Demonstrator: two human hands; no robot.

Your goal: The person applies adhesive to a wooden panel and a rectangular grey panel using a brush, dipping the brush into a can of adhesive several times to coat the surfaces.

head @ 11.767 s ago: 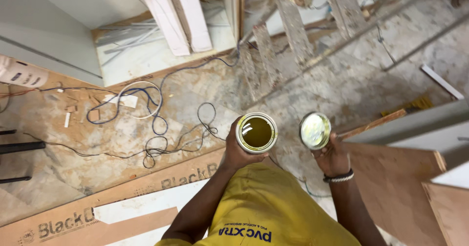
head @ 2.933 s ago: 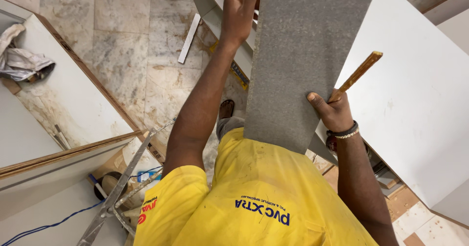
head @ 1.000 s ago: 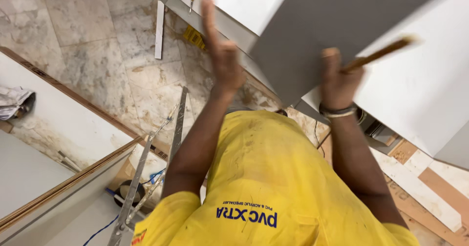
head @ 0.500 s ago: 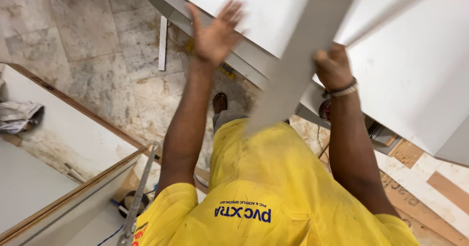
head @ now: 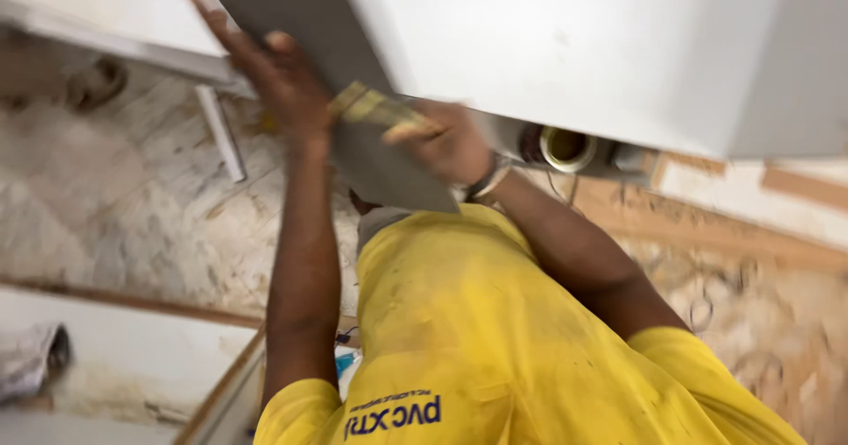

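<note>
The left hand [head: 287, 83] lies open and flat against the near face of a grey panel [head: 371, 158], fingers spread upward. The right hand [head: 442, 140] grips the panel's lower part, with a flat yellowish stick [head: 375, 106] pinched under its thumb. The panel leans against the edge of a big white board [head: 565, 47] that fills the top of the view.

Half a second ago the panel stood more upright and the left hand was off it, splayed in the air; now that hand presses on it, and the view has swung right.

Everything is blurred. The panel's top is cut off. A tin [head: 565, 147] peeks from under the board.
</note>
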